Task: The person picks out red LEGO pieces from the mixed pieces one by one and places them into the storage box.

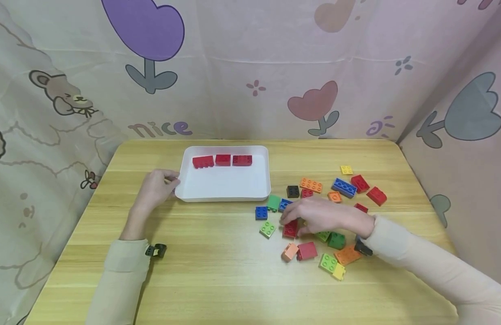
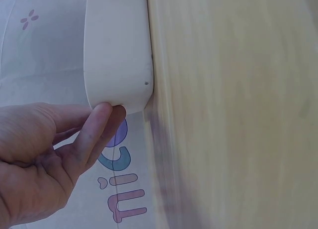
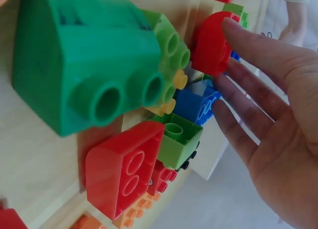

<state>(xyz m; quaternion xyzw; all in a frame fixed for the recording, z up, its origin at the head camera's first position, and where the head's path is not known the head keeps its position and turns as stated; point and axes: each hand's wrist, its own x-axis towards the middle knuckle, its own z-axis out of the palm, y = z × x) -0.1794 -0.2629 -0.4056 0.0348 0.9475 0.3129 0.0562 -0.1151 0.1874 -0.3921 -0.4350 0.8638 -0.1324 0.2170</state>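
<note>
My left hand [image 1: 154,189] is at the left end of a shallow white tray [image 1: 222,198], pinching its rim; in the left wrist view the fingertips [image 2: 103,110] press against the end wall [image 2: 119,85]. Three red toy bricks lie in a row along the tray's back, among them a middle one [image 1: 223,160]. Over the loose bricks, my right hand [image 1: 315,214] has its thumb and fingers on either side of a red brick [image 1: 290,229]. The right wrist view shows the thumb against this red brick [image 3: 211,45], which appears to be on the table.
Several coloured bricks lie scattered around the right hand: a lime one [image 1: 268,229], a blue one [image 1: 261,213], a black one [image 1: 292,191] and an orange one [image 1: 347,255]. Further right are more red bricks [image 1: 376,196]. A printed curtain [image 1: 234,108] hangs behind the wooden table [image 1: 193,280].
</note>
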